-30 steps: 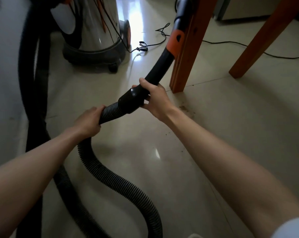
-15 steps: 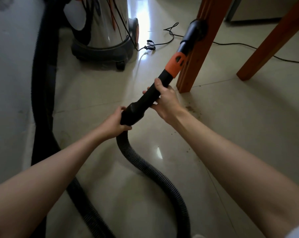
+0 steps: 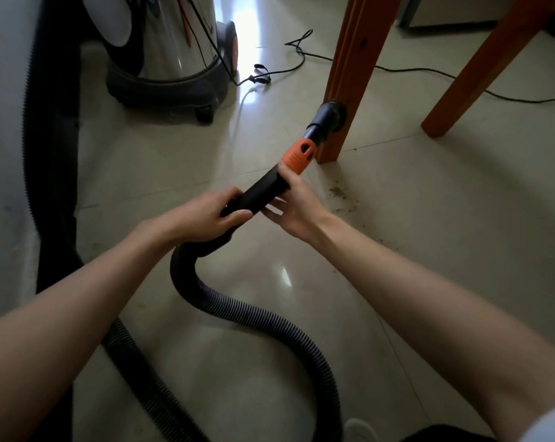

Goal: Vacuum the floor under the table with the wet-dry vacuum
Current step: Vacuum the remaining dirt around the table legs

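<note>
Glossy pale tile floor (image 3: 429, 250) fills the frame, with a patch of brown debris (image 3: 341, 196) right of centre, near the foot of a wooden table leg (image 3: 349, 78). Second leg (image 3: 480, 68) stands at upper right. Steel vacuum (image 3: 171, 49) sits at upper left on a wheeled base; black cord (image 3: 397, 70) trails across the top. Ribbed hose (image 3: 253, 317) loops through the lower centre. Left hand (image 3: 206, 215) is closed around the wand (image 3: 260, 193) at the hose end. Right hand (image 3: 296, 205) grips the wand just below the orange collar (image 3: 298, 156), lower fingers loosely spread. Nozzle (image 3: 328, 114) touches the near leg, above the floor.
</note>
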